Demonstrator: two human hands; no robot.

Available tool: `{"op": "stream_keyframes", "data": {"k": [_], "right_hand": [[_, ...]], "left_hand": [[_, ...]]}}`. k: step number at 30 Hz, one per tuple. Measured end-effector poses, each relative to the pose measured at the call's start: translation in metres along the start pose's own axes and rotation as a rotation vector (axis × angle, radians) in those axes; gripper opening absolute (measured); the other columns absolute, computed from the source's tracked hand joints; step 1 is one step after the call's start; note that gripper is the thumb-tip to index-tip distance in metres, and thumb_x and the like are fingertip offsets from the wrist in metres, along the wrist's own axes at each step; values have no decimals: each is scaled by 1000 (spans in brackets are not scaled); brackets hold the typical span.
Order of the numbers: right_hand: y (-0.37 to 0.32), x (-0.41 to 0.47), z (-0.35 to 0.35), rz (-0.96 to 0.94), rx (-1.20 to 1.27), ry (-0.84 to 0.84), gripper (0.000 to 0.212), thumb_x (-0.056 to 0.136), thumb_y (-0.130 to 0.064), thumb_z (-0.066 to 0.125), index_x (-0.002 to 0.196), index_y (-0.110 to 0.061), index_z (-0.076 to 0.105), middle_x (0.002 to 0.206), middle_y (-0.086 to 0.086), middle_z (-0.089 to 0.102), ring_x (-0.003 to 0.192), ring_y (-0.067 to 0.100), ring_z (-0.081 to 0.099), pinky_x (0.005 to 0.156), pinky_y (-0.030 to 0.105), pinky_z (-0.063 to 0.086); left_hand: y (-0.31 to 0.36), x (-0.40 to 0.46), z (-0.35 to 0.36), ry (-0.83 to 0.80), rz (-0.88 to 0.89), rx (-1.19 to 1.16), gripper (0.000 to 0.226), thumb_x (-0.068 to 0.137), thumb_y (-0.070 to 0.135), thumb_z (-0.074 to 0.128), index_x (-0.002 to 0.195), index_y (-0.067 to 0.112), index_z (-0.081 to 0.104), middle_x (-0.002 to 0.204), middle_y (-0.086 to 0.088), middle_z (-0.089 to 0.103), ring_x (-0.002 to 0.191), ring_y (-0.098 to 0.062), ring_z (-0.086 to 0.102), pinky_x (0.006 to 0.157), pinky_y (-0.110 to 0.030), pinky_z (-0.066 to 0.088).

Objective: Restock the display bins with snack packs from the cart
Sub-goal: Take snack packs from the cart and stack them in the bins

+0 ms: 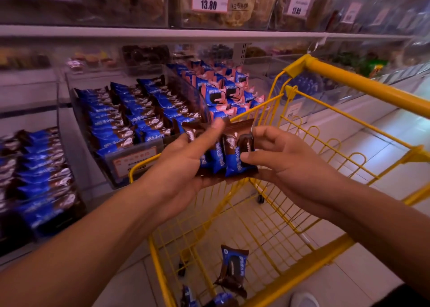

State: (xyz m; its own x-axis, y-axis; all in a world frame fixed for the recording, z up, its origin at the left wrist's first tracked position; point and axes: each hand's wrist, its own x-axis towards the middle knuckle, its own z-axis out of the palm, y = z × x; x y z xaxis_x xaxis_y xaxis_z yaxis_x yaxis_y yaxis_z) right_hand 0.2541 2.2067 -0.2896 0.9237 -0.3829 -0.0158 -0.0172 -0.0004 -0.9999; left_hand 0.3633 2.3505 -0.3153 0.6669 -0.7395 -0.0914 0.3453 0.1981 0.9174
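A fan of snack packs [229, 157] is gripped by the left hand [186, 164] and pinched by the right hand [274, 157]. Judged light, slippery, crushable; best held by the crimped ends.

Both bare forearms extended forward and converging, left hand [186, 160] cupped palm-up with thumb pressed over held snack packs [223, 157], right hand [279, 160] pinching them from the side
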Motion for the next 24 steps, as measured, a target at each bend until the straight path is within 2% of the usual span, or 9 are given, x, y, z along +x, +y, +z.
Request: {"op": "stream_keyframes", "data": {"k": [3, 6, 8, 10, 12, 15, 20, 22, 24], "right_hand": [[3, -1, 0, 92, 76, -104, 39, 79, -9, 72, 116, -4, 63, 111, 14, 73, 106, 27, 70, 89, 40, 56], [5, 0, -1, 97, -27, -104, 50, 63, -20, 80, 109, -6, 68, 110, 11, 74, 109, 26, 69, 94, 40, 53], [3, 4, -4, 110, -52, -117, 50, 62, -18, 80, 109, -4, 69, 113, 13, 73, 108, 26, 68, 93, 38, 52], [-2, 6, -9, 151, 43, -180, 54, 66, -10, 76, 117, 2, 65, 113, 14, 72, 99, 23, 70, 84, 32, 56], [-8, 6, -12, 126, 82, -218, 61, 67, -6, 74, 127, -5, 61, 121, 11, 69, 97, 22, 72, 76, 28, 60], [-8, 3, -12, -72, -155, -227, 80, 72, 6, 76, 141, -24, 46, 137, 3, 54, 105, 26, 70, 82, 35, 60], [-6, 0, -12, -207, -445, -407, 102, 71, 9, 81, 150, -34, 34, 145, -8, 42, 105, 31, 66, 78, 47, 61], [-5, 1, -11, -195, -492, -410, 107, 66, 5, 86, 151, -35, 34, 144, -12, 42, 100, 29, 67, 73, 46, 62], [-2, 3, -10, -210, -531, -380, 105, 64, -3, 90, 149, -33, 36, 141, -13, 44, 103, 22, 66, 71, 34, 62]], "left_hand": [[-2, -1, -3, -29, 107, 182, 91, 56, 23, 95, 132, 24, 46, 118, -3, 72, 103, -25, 72, 79, -44, 60], [-2, -1, -4, -10, 118, 180, 97, 48, 9, 94, 126, 31, 40, 115, -6, 71, 96, -27, 74, 71, -46, 61], [0, -1, -6, -44, 104, 161, 100, 47, -1, 94, 124, 32, 39, 114, -7, 71, 94, -29, 74, 69, -49, 61], [3, -1, -10, -48, 131, 235, 99, 48, -8, 89, 124, 28, 37, 106, -4, 74, 91, -23, 75, 65, -40, 61], [6, -2, -15, -15, 189, 424, 101, 46, -2, 86, 127, 28, 33, 102, -1, 73, 88, -14, 74, 63, -31, 61], [9, -4, -19, -27, 252, 709, 102, 50, 13, 88, 125, 40, 26, 111, 6, 67, 89, -5, 72, 73, -25, 60], [9, -6, -19, -123, 197, 822, 93, 53, 16, 86, 115, 45, 22, 111, -1, 67, 87, -20, 74, 69, -47, 62], [10, -7, -19, -176, 190, 831, 94, 55, 11, 86, 114, 45, 21, 113, 0, 67, 88, -14, 74, 65, -33, 62], [10, -7, -18, -218, 179, 837, 97, 59, 4, 86, 118, 41, 19, 113, 2, 67, 88, -8, 73, 63, -20, 57]]}}
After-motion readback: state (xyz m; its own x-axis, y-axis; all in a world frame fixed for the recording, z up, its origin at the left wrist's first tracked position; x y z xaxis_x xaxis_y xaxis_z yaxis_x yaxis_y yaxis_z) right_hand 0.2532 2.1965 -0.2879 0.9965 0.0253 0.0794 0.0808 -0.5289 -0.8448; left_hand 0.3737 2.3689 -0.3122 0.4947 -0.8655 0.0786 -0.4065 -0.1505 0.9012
